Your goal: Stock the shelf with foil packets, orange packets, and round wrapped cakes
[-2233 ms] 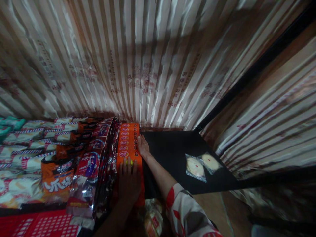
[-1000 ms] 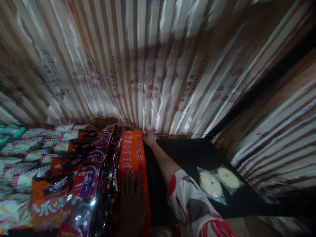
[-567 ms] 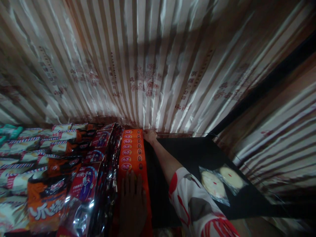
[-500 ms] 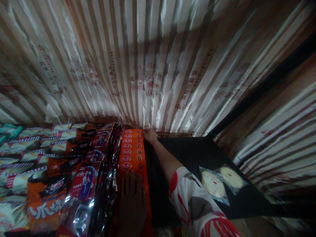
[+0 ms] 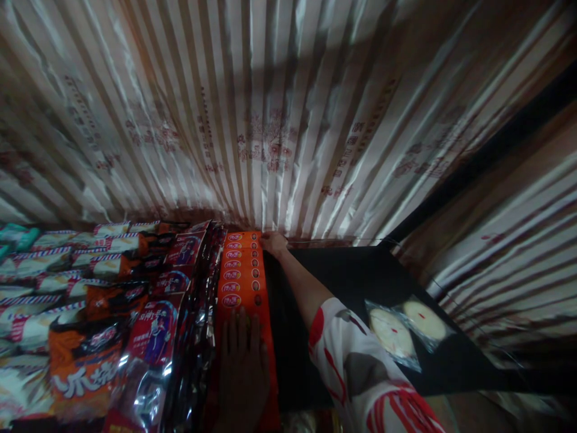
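A row of overlapping orange snack packets [image 5: 241, 263], with oval logos, runs from the near edge back to the striped wall. My left hand [image 5: 243, 364] lies flat on the near packets, its fingers stretched forward. At the far right corner of the row, my right hand [image 5: 274, 243] is closed on the edge of the packets with bent fingers; the fingertips are partly hidden. Its forearm crosses the black surface [image 5: 311, 355] from the lower right. Dark red shiny packets [image 5: 157, 331] stand tightly beside the row on the left.
Farther left are orange-and-black packets [image 5: 85, 367], white striped packets [image 5: 38, 261] and a green packet [image 5: 18, 237]. Two round pale items in clear wrappers [image 5: 392, 334] lie on the right. A striped, crinkled covering [image 5: 270, 90] rises behind, with a dark pole [image 5: 473, 174] at right.
The view has shifted slightly. Both hands stay at the same places on the orange packets, and the far packets look marginally higher in view.
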Demonstrator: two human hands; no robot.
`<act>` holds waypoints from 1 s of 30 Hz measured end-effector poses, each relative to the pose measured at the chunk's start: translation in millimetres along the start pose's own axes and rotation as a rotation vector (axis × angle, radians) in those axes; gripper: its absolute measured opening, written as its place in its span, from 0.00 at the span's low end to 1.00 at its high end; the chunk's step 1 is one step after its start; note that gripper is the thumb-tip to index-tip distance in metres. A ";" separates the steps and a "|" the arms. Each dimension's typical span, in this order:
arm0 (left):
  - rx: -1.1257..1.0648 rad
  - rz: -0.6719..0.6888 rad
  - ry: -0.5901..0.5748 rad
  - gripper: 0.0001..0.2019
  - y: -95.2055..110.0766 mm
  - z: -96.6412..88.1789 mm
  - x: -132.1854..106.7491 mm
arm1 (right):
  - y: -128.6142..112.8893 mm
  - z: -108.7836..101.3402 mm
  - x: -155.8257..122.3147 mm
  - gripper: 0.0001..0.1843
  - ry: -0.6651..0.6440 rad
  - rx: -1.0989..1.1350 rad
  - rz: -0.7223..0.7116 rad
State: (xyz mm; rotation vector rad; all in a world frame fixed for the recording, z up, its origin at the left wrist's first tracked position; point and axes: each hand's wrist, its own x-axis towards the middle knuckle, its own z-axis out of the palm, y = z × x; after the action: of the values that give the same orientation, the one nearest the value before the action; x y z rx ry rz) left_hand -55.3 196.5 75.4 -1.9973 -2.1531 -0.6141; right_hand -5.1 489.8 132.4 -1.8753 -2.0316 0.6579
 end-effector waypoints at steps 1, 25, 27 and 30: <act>0.000 -0.001 0.001 0.29 0.0 0.3 0.0 | 0.4 0.6 0.4 0.12 0.005 -0.001 -0.001; 0.019 -0.047 0.096 0.20 9.2 -14.0 8.4 | 29.6 -21.9 -75.3 0.17 0.318 0.230 -0.161; 0.037 -0.021 0.094 0.19 9.1 -16.6 9.6 | 39.8 -27.7 -101.6 0.17 0.338 0.269 -0.185; 0.059 0.015 0.089 0.19 7.3 -18.6 9.5 | 53.3 -35.6 -143.2 0.17 0.356 0.349 -0.186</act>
State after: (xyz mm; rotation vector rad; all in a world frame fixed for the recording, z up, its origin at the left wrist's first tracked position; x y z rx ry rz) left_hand -52.3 198.3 97.2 -1.9171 -2.0777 -0.6183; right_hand 73.5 354.8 147.7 -1.4634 -1.7096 0.5411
